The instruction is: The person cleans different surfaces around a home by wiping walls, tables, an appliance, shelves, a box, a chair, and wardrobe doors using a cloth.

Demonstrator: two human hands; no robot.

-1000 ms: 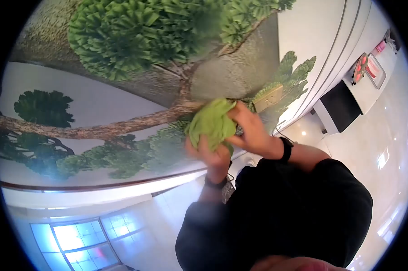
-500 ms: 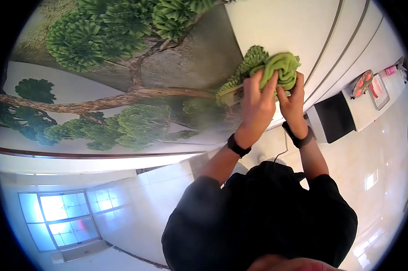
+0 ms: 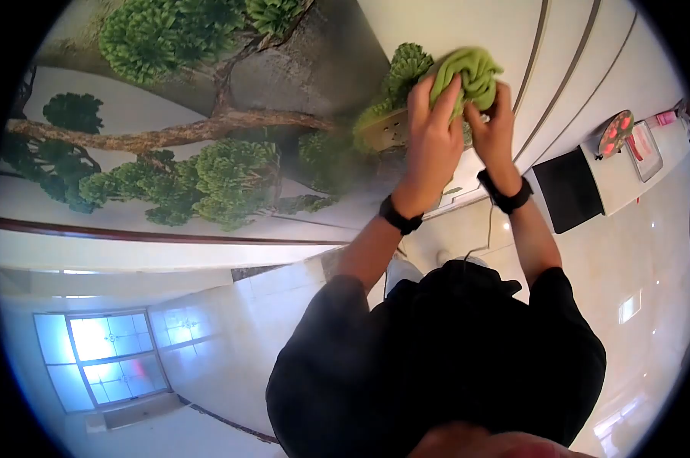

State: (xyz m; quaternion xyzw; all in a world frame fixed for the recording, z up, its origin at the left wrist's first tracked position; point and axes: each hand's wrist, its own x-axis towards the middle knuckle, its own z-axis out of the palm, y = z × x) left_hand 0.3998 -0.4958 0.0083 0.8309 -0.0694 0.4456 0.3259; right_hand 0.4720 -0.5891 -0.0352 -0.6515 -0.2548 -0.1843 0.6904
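Observation:
A bunched green cloth (image 3: 471,76) is gripped between both hands in front of a wall painted with trees. My left hand (image 3: 434,137) is closed on the cloth's left side, its fingers reaching up over the folds. On the right side, my right hand (image 3: 494,130) pinches the lower folds with thumb and fingers. Just left of my left hand is a gold socket plate (image 3: 383,131) on the wall. Whether the cloth touches the wall behind it cannot be made out. Both wrists wear black bands.
The tree mural (image 3: 230,122) covers the wall on the left. At right, a white counter (image 3: 616,187) holds a tray (image 3: 646,151) and a round patterned item (image 3: 615,133), beside a black panel (image 3: 566,195). A window (image 3: 116,355) shows at lower left.
Both hands and the cloth appear slightly higher in view, and more of the socket plate shows. The whole scene has shifted a little with my head. The grip on the cloth stays.

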